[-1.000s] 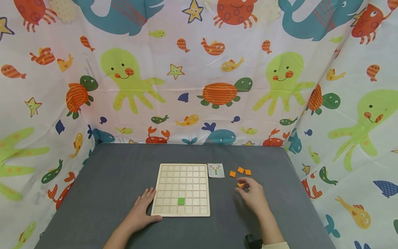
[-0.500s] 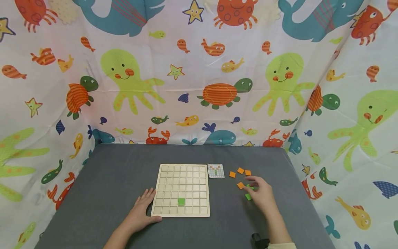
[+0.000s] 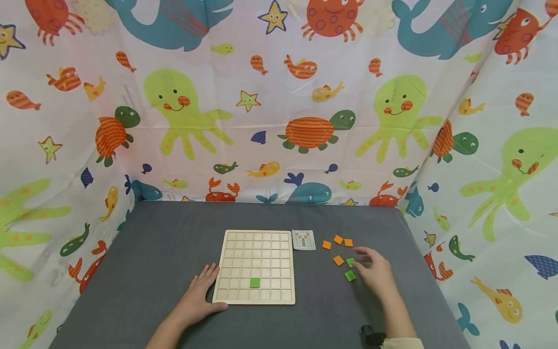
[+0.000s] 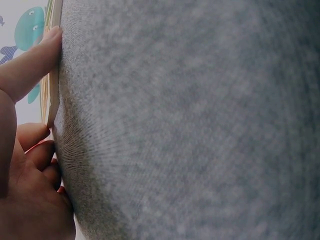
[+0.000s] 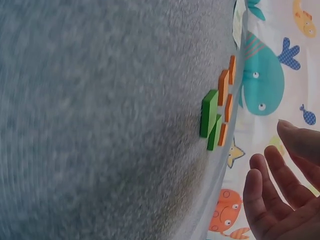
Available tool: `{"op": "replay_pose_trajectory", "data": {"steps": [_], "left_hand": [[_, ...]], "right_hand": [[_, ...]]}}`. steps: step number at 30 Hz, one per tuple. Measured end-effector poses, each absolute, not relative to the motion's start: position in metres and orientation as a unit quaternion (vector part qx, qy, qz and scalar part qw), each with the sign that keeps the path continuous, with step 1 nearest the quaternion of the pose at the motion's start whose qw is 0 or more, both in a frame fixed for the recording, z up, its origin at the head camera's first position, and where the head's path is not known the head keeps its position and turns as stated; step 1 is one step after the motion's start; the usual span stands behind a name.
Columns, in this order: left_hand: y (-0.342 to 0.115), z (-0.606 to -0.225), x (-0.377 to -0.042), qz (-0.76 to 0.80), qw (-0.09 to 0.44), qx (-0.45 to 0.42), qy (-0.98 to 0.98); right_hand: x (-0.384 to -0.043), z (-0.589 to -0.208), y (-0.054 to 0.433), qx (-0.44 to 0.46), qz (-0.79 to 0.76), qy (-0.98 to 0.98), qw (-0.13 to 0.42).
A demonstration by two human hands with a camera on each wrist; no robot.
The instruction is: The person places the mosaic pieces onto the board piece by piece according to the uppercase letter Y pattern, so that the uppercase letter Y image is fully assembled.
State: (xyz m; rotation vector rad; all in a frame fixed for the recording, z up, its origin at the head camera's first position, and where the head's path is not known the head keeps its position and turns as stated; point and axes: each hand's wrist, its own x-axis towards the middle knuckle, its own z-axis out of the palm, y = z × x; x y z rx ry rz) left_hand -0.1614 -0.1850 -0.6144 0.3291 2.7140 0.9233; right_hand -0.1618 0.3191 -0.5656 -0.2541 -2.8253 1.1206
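Observation:
A pale wooden grid board [image 3: 274, 252] lies on the grey table with one green tile [image 3: 255, 282] in a cell of its lower part. My left hand [image 3: 200, 293] rests at the board's front left corner, thumb along the front edge and fingers by the left edge. In the left wrist view the thumb and a fingertip meet the wooden rim [image 4: 54, 95]. My right hand [image 3: 377, 270] hovers beside two loose green tiles [image 3: 350, 276], its fingers loosely bent. The right wrist view shows nothing in this hand [image 5: 285, 200], apart from the tiles.
Several orange tiles [image 3: 338, 261] lie loose just beyond and left of the green ones. A small card [image 3: 303, 240] printed with a coloured grid pattern lies against the board's upper right side. A curtain [image 3: 270, 145] with sea animals hangs behind the table [image 3: 174, 232].
My right hand has moved right, away from over the tiles, uncovering the two green tiles and one orange tile. The left hand stays at the board.

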Motion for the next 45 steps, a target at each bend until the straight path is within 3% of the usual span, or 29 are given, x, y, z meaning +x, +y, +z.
{"op": "replay_pose_trajectory", "data": {"steps": [18, 45], "left_hand": [[-0.184, -0.616, -0.161, 0.321, 0.124, 0.108, 0.933], [-0.184, -0.616, -0.163, 0.326, 0.128, 0.104, 0.931]], "right_hand": [[-0.175, -0.577, 0.334, -0.069, 0.328, -0.942, -0.031], [-0.18, -0.596, 0.336, -0.039, 0.283, -0.958, -0.015]]}}
